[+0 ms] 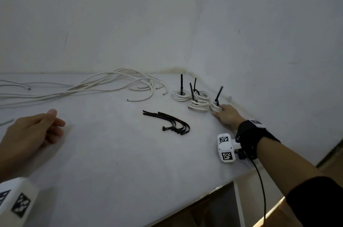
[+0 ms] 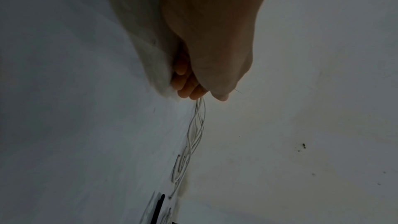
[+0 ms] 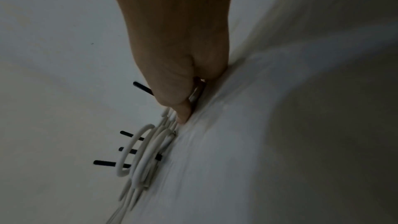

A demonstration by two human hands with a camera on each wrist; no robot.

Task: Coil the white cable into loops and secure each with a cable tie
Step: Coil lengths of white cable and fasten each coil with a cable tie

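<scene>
At the left, the left hand (image 1: 35,130) hovers just above the white tabletop (image 1: 115,161), its fingers (image 2: 185,89) loosely curled toward the palm and holding nothing. Beyond it, loose white cable (image 1: 104,83) sprawls along the back of the tabletop by the wall (image 1: 167,13), several strands running in from the left edge and ending in open curves with cut ends.

Nearer the middle, a bunch of spare black cable ties (image 1: 172,122) lies flat, the strips fanned slightly and their heads gathered at the near end.

To the right of the loose cable sit three finished coils (image 1: 193,99), close together, each a small stack of white loops bound by a black tie whose tail sticks upward.

Furthest right, a fourth coil (image 1: 216,107) lies beside the three, close to the wall, its tie tail (image 1: 219,95) also pointing up. The right hand (image 1: 227,116) reaches to this coil, fingers (image 3: 183,110) curled round its near side and low against the tabletop. A black wrist strap (image 1: 254,137) carries a white camera block (image 1: 225,148) with printed markers.
</scene>
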